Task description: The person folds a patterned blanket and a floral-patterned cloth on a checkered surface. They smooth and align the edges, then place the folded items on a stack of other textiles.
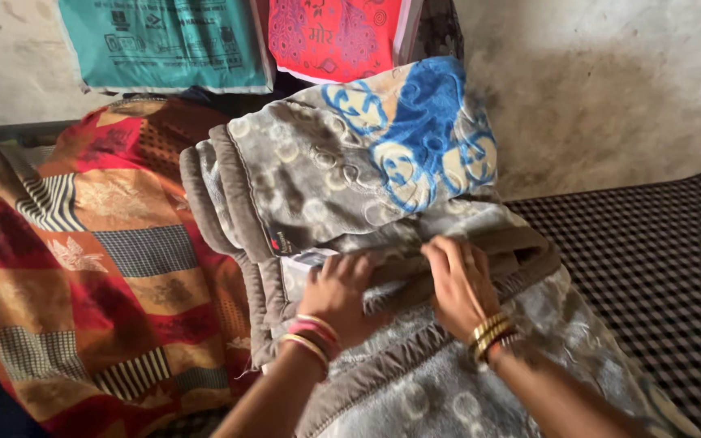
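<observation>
- Grey plush blanket (326,174) with blue pattern, folded at frame centre.
- Left hand (339,294) and right hand (458,280) pressed on its brown edge, fingers curled, gripping the fold.
- Patchwork quilt (99,259) left; checked mattress (659,259) right.
- Rough plaster wall (610,81) behind.
- Teal flat packet (164,40) upper left, red packet (334,36) top centre.

Teal bag (164,40), red bag (330,36), perhaps packages
</observation>
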